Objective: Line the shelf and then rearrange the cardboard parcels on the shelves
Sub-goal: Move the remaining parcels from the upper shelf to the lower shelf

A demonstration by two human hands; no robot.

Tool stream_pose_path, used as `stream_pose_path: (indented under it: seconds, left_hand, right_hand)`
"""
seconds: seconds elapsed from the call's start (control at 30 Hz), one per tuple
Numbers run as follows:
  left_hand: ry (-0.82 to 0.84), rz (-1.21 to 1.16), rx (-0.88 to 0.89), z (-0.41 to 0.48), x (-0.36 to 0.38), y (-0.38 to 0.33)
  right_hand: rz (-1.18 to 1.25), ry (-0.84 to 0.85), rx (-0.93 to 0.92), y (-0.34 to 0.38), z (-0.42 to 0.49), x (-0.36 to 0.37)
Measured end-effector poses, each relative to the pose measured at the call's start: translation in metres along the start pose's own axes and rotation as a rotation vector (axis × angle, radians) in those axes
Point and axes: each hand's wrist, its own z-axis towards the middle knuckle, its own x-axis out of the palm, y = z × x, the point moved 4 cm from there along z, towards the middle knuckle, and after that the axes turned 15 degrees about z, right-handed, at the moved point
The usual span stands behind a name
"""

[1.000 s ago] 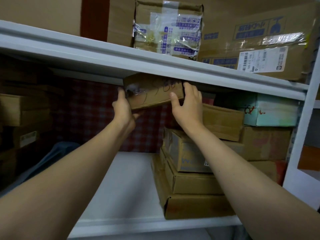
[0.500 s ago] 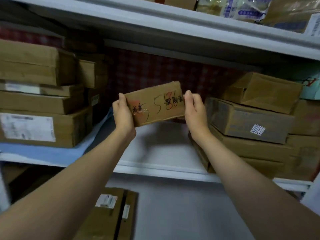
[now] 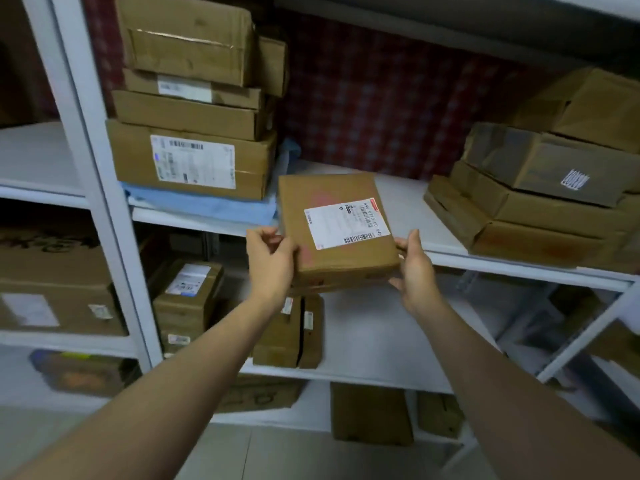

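I hold a flat cardboard parcel (image 3: 332, 244) with a white shipping label on top, level, just in front of the middle shelf (image 3: 408, 216). My left hand (image 3: 272, 263) grips its left edge and my right hand (image 3: 414, 266) grips its right edge. A blue liner sheet (image 3: 214, 206) covers the shelf's left part, under a stack of several parcels (image 3: 194, 133). A second stack of parcels (image 3: 540, 202) sits on the bare white right part of the shelf.
A white upright post (image 3: 104, 209) divides this bay from the one on the left, which holds a large box (image 3: 55, 282). The lower shelf (image 3: 363, 344) carries small upright parcels (image 3: 287, 334). More boxes (image 3: 370, 414) stand near the floor.
The parcel came down from under the upper shelf and was turned flat, label side up, at the middle shelf's front edge. My view dropped downward and left.
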Motion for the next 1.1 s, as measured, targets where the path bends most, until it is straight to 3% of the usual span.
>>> stream_pose_path:
  seconds: [0.1, 0.23, 0.4, 0.67, 0.93, 1.1]
  left_hand:
    - [-0.044, 0.127, -0.045, -0.022, -0.014, 0.033]
    - [-0.03, 0.248, -0.197, -0.036, -0.028, 0.082]
    - [0.136, 0.368, -0.359, -0.039, -0.033, 0.138]
    - [0.343, 0.406, -0.555, -0.011, -0.034, 0.202]
    - [0.257, 0.824, -0.39, 0.101, -0.034, 0.217]
    - [0.431, 0.998, -0.397, 0.155, -0.031, 0.258]
  right_hand:
    - [-0.135, -0.037, 0.086, -0.029, -0.019, -0.004]
    - [-0.3, 0.051, 0.245, -0.076, -0.042, -0.006]
    - [-0.452, 0.13, 0.517, -0.144, -0.044, -0.014]
    - [-0.504, 0.12, 0.744, -0.223, -0.013, -0.001]
    - [-0.337, 0.144, 0.719, -0.271, 0.066, 0.069]
    - [-0.373, 0.226, 0.774, -0.307, 0.106, 0.106]
